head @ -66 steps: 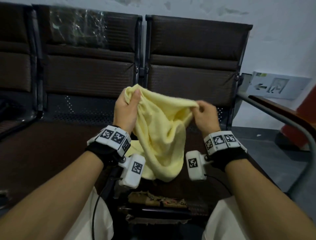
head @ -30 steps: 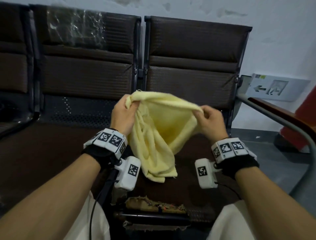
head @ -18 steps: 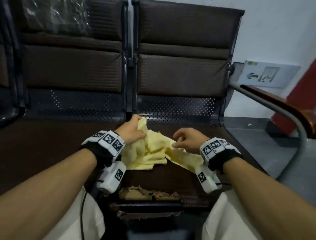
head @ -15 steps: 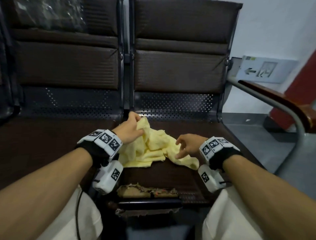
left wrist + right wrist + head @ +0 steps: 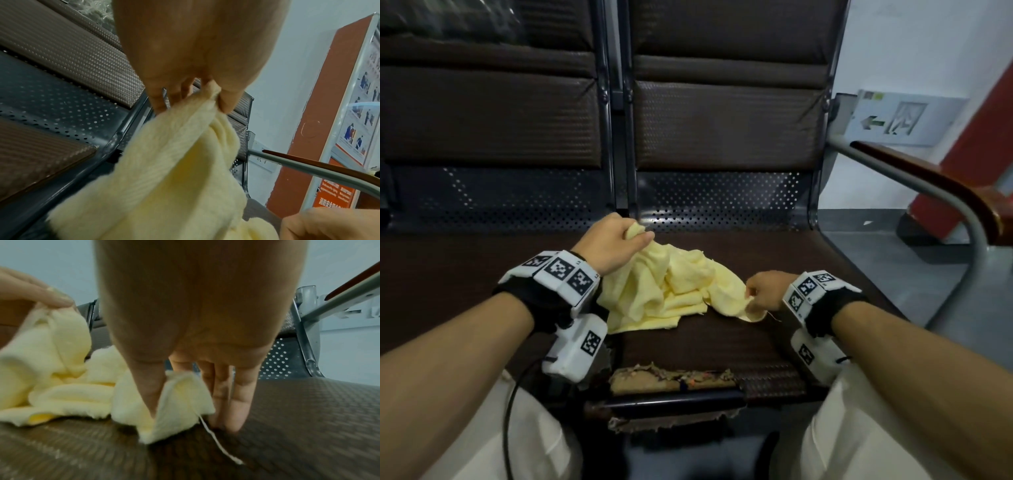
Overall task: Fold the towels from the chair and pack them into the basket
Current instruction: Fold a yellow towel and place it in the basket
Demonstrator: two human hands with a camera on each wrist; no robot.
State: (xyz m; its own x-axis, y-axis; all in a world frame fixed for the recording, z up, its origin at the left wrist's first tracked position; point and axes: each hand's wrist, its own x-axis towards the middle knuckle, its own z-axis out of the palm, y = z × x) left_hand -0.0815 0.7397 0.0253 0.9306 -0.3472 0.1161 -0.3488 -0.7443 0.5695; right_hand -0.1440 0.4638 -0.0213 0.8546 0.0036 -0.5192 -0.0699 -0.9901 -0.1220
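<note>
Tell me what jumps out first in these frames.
The pale yellow towel lies crumpled on the dark brown seat, the one bright thing there. The left hand grips its far corner and the right hand pinches its near-right corner, where a loose thread trails. At the seat's front edge the padding is torn open.

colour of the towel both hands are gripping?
Pale yellow terry towel, plain; clearest in the head view.

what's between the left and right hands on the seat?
Only the bunched yellow towel, which the left hand and right hand each pinch at a corner; head view shows it.
</note>
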